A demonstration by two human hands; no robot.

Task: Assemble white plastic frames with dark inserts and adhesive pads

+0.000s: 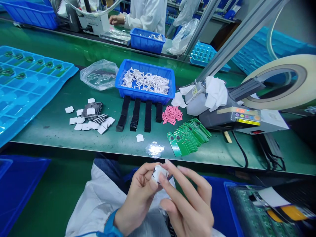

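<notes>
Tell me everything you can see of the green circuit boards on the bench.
The green circuit boards are glossy and rigid-looking, lying flat in a fanned, overlapping row on the green bench mat. Each is long and narrow, and the nearest shows dark round spots at its wider end. The pink pieces lie just beyond them, apart.

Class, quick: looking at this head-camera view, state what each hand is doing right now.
Left hand: closed, holding a small white square piece.
Right hand: half open, one digit touching that piece; grip unclear.
</notes>
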